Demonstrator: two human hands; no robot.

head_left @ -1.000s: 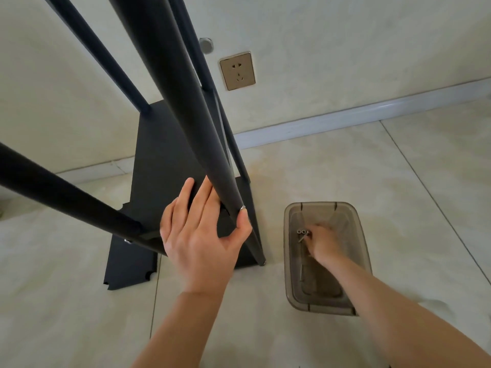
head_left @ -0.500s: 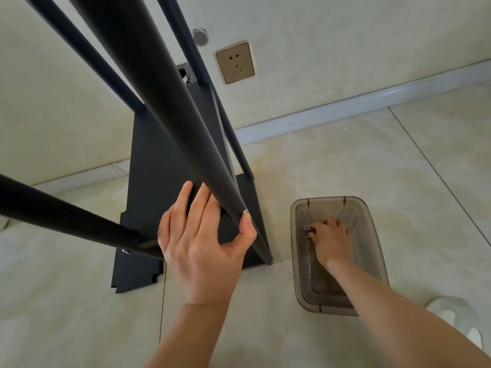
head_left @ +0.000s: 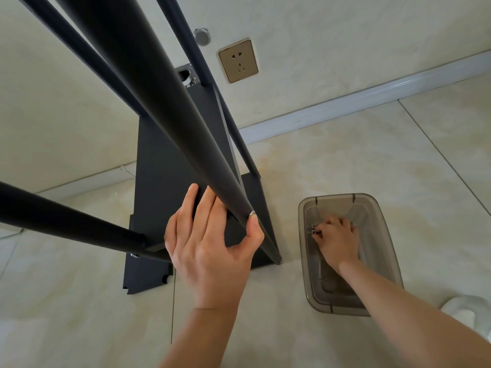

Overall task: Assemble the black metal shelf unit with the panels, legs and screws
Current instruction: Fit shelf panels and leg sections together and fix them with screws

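- The grip of the left hand (head_left: 210, 251) is wrapping one round black metal leg (head_left: 170, 115): the thumb is hooking the right side of the tube near its low end and the fingers are lying along its left side, apparently to steady the frame while the other hand is busy.
- The right hand (head_left: 337, 240) is reaching down into the smoky translucent plastic box (head_left: 308, 251) on the floor; its fingers are curling and pinching small silver cylindrical fittings (head_left: 313, 229), which are showing at the fingertips and are likely screws or sleeves for the next joint.
- The black metal shelf unit is standing partly built against the pale wall (head_left: 345, 35): several legs are running up past the camera, and a flat black metal panel (head_left: 164, 176) is sitting between them, its notched lower corner touching the pale tiled floor (head_left: 345, 155).
- A second thick black leg (head_left: 66, 221) is crossing from the left edge and meeting the panel near a small silver fastener, so that joint is looking already made.
- The box is sitting just beside the frame's right foot, presumably so hardware is staying within one arm's reach.
- In my judgement the step in hand is fetching a fastener; letting go of the leg could let the frame tip.
- A beige wall socket (head_left: 238, 61) is sitting above the white skirting board (head_left: 372, 94), behind the frame.
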